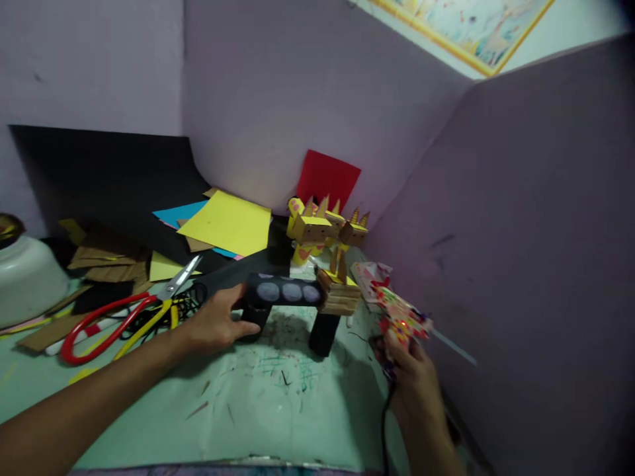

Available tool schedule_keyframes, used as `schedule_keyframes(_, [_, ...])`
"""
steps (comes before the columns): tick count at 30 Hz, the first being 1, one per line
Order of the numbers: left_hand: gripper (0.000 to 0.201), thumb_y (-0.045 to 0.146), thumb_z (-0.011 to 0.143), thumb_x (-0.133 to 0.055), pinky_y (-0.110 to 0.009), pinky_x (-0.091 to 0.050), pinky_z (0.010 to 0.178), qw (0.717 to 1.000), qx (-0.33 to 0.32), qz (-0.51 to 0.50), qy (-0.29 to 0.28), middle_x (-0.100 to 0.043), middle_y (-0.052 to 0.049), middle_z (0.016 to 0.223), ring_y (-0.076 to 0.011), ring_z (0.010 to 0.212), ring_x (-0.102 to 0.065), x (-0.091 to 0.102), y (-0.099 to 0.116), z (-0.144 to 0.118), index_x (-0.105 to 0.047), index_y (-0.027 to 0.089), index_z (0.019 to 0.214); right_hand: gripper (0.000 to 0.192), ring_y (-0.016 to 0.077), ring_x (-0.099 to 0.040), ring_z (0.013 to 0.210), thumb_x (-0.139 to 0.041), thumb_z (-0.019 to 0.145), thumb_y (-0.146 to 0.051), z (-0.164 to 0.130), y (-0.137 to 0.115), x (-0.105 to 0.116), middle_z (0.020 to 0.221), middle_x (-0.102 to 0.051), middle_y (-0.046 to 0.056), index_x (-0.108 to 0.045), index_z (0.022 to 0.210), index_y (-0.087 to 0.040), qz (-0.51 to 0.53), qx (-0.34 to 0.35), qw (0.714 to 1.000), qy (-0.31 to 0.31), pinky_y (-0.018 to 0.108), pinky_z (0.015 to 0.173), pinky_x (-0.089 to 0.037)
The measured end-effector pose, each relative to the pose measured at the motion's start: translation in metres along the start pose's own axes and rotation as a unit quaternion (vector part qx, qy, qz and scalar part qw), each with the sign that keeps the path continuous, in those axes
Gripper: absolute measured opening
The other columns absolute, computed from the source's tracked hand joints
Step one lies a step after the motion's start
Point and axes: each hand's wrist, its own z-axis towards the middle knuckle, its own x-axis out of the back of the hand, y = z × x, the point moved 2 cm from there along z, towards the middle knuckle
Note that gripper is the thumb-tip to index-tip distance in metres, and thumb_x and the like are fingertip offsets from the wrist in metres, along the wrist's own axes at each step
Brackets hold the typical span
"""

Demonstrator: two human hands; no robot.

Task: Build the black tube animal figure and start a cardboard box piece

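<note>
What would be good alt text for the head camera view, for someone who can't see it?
A person's left hand steadies a black cardboard animal model with pale round spots on a green table, while the right hand holds a patterned glue gun. Red-handled scissors, coloured paper sheets and cardboard scraps lie behind.

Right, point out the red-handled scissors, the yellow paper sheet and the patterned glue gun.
Red-handled scissors (129, 309): head view, on the red handle loop.
Yellow paper sheet (229, 223): head view, middle of the sheet.
Patterned glue gun (404, 318): head view, on its body above the right hand (415, 378).
</note>
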Motion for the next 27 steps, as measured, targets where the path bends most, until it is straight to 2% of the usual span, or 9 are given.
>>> schedule_keyframes(2, [0.058,0.024,0.063,-0.068,-0.043,-0.041,0.094,1.000,0.012,-0.004,0.001,-0.060,-0.010,0.116,-0.0291,0.105,-0.054,0.001,0.001,0.000,-0.052,0.018,0.119,0.034,0.0114,-0.055,0.049,-0.071,0.055,-0.039,0.019,0.004,-0.021,0.059,-0.061,-0.003,-0.060,0.078,-0.016,0.015,-0.066,0.998,-0.001,0.022,0.047,-0.045])
schedule_keyframes(6, [0.061,0.030,0.064,-0.069,-0.047,-0.041,0.094,0.999,0.033,0.002,0.006,-0.060,-0.013,0.113,-0.0308,0.105,-0.054,0.001,0.001,0.000,-0.049,0.016,0.120,0.024,0.0123,-0.052,0.043,-0.068,0.053,-0.036,0.050,0.017,-0.059,0.047,-0.057,-0.002,-0.061,0.062,-0.014,0.003,-0.081,0.996,-0.023,0.023,0.041,-0.041])
schedule_keyframes(11, [0.058,0.028,0.064,-0.069,-0.045,-0.042,0.093,1.000,0.028,0.012,0.006,-0.061,-0.011,0.112,-0.0293,0.102,-0.055,0.001,-0.003,0.000,-0.050,0.019,0.118,0.007,0.0166,-0.054,0.044,-0.064,0.048,-0.021,0.062,0.026,-0.062,0.039,-0.054,-0.002,-0.060,0.050,-0.015,-0.047,-0.064,0.995,-0.053,0.025,0.043,-0.041])
schedule_keyframes(13, [0.059,0.026,0.065,-0.068,-0.043,-0.042,0.093,1.000,0.022,0.012,0.002,-0.059,-0.011,0.115,-0.0284,0.103,-0.055,0.000,-0.003,-0.001,-0.049,0.018,0.120,0.011,0.0225,-0.061,0.063,-0.061,0.046,-0.015,0.060,0.021,-0.054,0.049,-0.061,0.001,-0.064,0.056,-0.016,-0.059,-0.037,0.996,-0.060,0.029,0.055,-0.046])
schedule_keyframes(17, [0.058,0.025,0.064,-0.069,-0.041,-0.043,0.091,1.000,0.020,0.012,-0.001,-0.060,-0.010,0.113,-0.0274,0.102,-0.056,0.000,0.000,-0.001,-0.050,0.016,0.118,0.047,0.0237,-0.057,0.099,-0.048,0.048,-0.013,0.040,0.005,-0.044,0.094,-0.068,0.005,-0.064,0.091,-0.018,-0.007,0.018,0.998,-0.066,0.034,0.084,-0.043])
schedule_keyframes(20, [0.055,0.023,0.064,-0.069,-0.040,-0.044,0.091,1.000,0.020,-0.005,-0.003,-0.061,-0.011,0.112,-0.0263,0.102,-0.056,-0.001,0.002,-0.001,-0.052,0.015,0.116,0.060,0.0231,-0.055,0.106,-0.048,0.050,-0.013,0.015,-0.001,-0.053,0.111,-0.062,0.007,-0.056,0.108,-0.021,0.107,0.009,0.974,-0.200,0.035,0.088,-0.042])
schedule_keyframes(22, [0.053,0.021,0.065,-0.068,-0.039,-0.043,0.092,1.000,0.016,-0.014,-0.010,-0.061,-0.011,0.111,-0.0256,0.102,-0.056,-0.001,0.001,-0.002,-0.053,0.014,0.115,0.062,0.0240,-0.053,0.108,-0.053,0.051,-0.013,0.002,0.000,-0.062,0.116,-0.060,0.006,-0.053,0.113,-0.022,0.123,0.002,0.947,-0.295,0.035,0.089,-0.042])
schedule_keyframes(24, [0.049,0.021,0.065,-0.068,-0.039,-0.042,0.093,1.000,0.007,-0.015,-0.015,-0.062,-0.010,0.110,-0.0251,0.102,-0.056,-0.002,-0.001,-0.002,-0.055,0.013,0.112,0.063,0.0251,-0.051,0.111,-0.061,0.052,-0.016,-0.004,0.005,-0.069,0.119,-0.058,0.007,-0.052,0.115,-0.021,0.103,0.019,0.941,-0.322,0.036,0.091,-0.040])
schedule_keyframes(27, [0.044,0.020,0.065,-0.068,-0.038,-0.040,0.095,0.999,-0.023,-0.014,-0.021,-0.062,-0.009,0.110,-0.0245,0.104,-0.054,-0.001,-0.003,-0.002,-0.059,0.013,0.108,0.060,0.0274,-0.052,0.109,-0.071,0.053,-0.024,-0.003,0.016,-0.073,0.114,-0.061,0.009,-0.054,0.111,-0.018,0.034,0.030,0.957,-0.286,0.038,0.090,-0.040])
